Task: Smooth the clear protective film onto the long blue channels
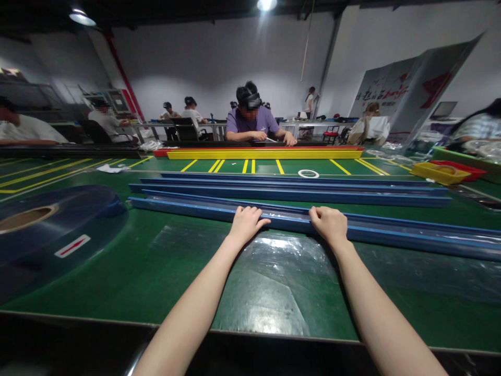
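A long blue channel strip (287, 222) lies crosswise on the green table, its trough facing up and its right end out of view. My left hand (246, 223) has its fingers curled over the near wall of the strip, the thumb lying along it to the right. A short way along, my right hand (331, 224) grips the same wall with bent fingers; the fingertips of both hands are hidden inside the trough. Clear plastic film (274, 282) lies flat and shiny between my forearms. More blue strips (297, 192) rest just behind the held one.
At left sits a large roll of clear plastic (105, 230). Yellow strips (266, 154), a white tape ring (308, 174) and a yellow tray (440, 172) lie farther back. Across the table a person in purple (252, 122) works with both hands.
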